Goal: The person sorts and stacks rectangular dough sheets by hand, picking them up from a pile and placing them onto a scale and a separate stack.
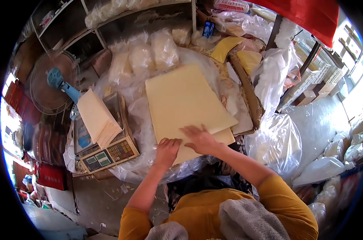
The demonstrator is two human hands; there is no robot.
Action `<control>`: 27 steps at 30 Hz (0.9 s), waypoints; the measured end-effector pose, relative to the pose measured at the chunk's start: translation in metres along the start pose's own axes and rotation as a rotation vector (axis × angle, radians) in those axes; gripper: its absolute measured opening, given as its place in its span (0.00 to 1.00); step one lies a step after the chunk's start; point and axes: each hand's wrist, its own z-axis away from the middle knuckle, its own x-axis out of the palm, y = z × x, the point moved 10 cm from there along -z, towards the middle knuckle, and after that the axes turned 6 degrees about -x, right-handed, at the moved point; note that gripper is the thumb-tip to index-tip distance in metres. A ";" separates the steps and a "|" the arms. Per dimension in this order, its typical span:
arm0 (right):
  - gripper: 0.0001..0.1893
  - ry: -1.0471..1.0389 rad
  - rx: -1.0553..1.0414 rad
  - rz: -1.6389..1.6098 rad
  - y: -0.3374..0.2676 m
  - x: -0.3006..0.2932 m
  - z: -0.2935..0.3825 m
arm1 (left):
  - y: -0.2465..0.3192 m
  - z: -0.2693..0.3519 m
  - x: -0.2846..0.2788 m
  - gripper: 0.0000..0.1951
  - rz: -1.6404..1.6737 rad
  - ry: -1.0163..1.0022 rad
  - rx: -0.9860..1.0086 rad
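Several large pale yellow sheets (187, 96) lie before me in an uneven stack on clear plastic film. Their right edges are out of line, and a lower layer (196, 150) shows at the near side. My left hand (168, 151) rests at the near left edge of the sheets with bent fingers; whether it pinches them is hidden. Blurred, my right hand (201, 139) lies on or just over the near part of the top sheet, fingers spread and holding nothing. To the left, a folded bundle of pale sheets (99, 117) sits on a digital weighing scale (111, 154).
A blue fan (55, 79) stands behind the scale. Clear bags of pale goods (142, 57) line the back. At right are a cardboard edge (247, 93), yellow pieces (227, 48), a phone (208, 29) and a hanging clear plastic bag (274, 144). White crates (316, 70) stand beyond.
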 end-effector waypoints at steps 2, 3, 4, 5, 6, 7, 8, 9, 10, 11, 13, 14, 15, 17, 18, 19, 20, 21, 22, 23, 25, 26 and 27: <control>0.25 -0.231 0.034 0.162 0.000 0.009 -0.018 | 0.035 -0.006 -0.049 0.19 0.001 0.321 0.176; 0.25 -0.228 0.038 0.162 -0.002 -0.003 -0.022 | 0.042 -0.011 -0.057 0.19 0.001 0.319 0.181; 0.24 -0.039 -0.003 0.035 -0.012 -0.033 -0.028 | 0.023 -0.006 -0.088 0.23 0.150 0.570 -0.023; 0.24 0.149 -0.044 -0.092 -0.016 -0.062 -0.030 | -0.001 0.010 -0.106 0.27 0.301 0.816 -0.231; 0.23 0.277 -0.304 -0.059 -0.038 -0.088 -0.024 | -0.013 0.014 -0.098 0.27 0.298 0.819 -0.234; 0.23 0.274 -0.312 -0.068 -0.037 -0.088 -0.016 | -0.056 0.025 -0.071 0.32 0.562 0.802 -0.343; 0.23 0.251 -0.338 -0.033 -0.038 -0.084 -0.006 | -0.090 0.036 -0.043 0.37 0.833 0.776 -0.447; 0.23 0.226 -0.355 0.013 -0.035 -0.080 0.007 | -0.100 0.046 -0.031 0.37 0.841 0.775 -0.448; 0.22 0.157 -0.285 0.015 -0.016 -0.061 0.021 | -0.100 0.046 -0.011 0.37 0.626 0.579 -0.477; 0.22 0.155 -0.285 0.015 0.002 -0.040 0.043 | -0.097 0.044 0.005 0.37 0.407 0.385 -0.500; 0.19 0.043 -0.037 -0.142 0.063 0.005 0.079 | -0.068 0.043 -0.022 0.32 0.611 0.555 -0.347; 0.19 0.040 -0.046 -0.149 0.067 0.004 0.081 | -0.060 0.044 -0.008 0.26 0.470 0.369 -0.112; 0.17 0.069 -0.013 -0.419 0.077 0.001 0.082 | -0.034 0.043 0.001 0.19 0.330 0.175 0.125; 0.16 0.097 0.022 -0.689 0.091 0.003 0.079 | -0.045 0.035 0.007 0.12 0.603 0.156 -0.045; 0.15 0.056 0.252 -0.633 0.121 0.017 0.084 | -0.068 0.027 0.014 0.15 0.742 0.113 -0.440; 0.14 0.006 0.469 -0.579 0.132 0.018 0.079 | -0.091 0.041 0.027 0.18 0.856 0.076 -0.850; 0.15 -0.032 0.724 -0.599 0.139 0.020 0.084 | -0.089 0.038 0.031 0.18 0.853 0.078 -0.853; 0.15 -0.028 0.721 -0.596 0.143 0.024 0.084 | -0.084 0.026 0.012 0.22 0.623 0.249 -0.707; 0.18 -0.014 0.667 -0.379 0.153 0.025 0.081 | -0.071 0.017 -0.007 0.26 0.391 0.413 -0.551; 0.21 0.000 0.609 -0.164 0.160 0.026 0.078 | -0.071 0.012 -0.002 0.26 0.392 0.418 -0.543; 0.26 0.130 0.475 -0.104 0.165 0.033 0.075 | -0.028 -0.009 0.031 0.35 -0.142 0.121 -0.137; 0.32 0.253 0.342 -0.043 0.161 0.025 0.074 | -0.025 -0.008 0.041 0.38 -0.160 0.082 -0.120; 0.32 0.250 0.337 -0.050 0.150 0.019 0.066 | -0.029 -0.005 0.043 0.38 -0.164 0.081 -0.129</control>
